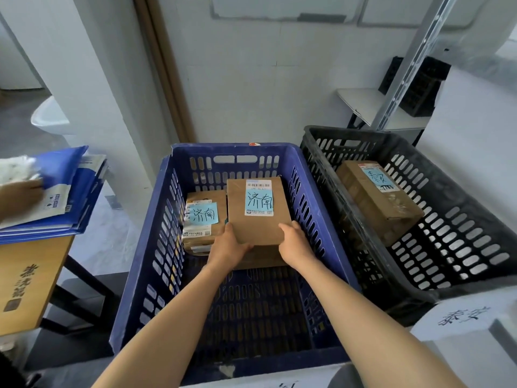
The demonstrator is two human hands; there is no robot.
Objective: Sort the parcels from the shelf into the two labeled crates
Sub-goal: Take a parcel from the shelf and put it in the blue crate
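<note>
Both my hands hold a brown cardboard parcel point(258, 225) with a blue handwritten note, inside the blue crate point(140, 289). My left hand point(228, 247) grips its near left corner and my right hand point(293, 243) grips its near right corner. A smaller taped parcel point(204, 222) with the same blue note lies to its left in the blue crate. The black crate point(447, 275) to the right holds one brown parcel point(377, 200) with a different blue note.
At left, another person's hand point(16, 194) rests on a stack of blue mailers point(70, 197) on a wooden surface point(25, 278). A white label point(461, 317) sits at the black crate's near corner. A metal shelf post point(414, 60) rises at back right.
</note>
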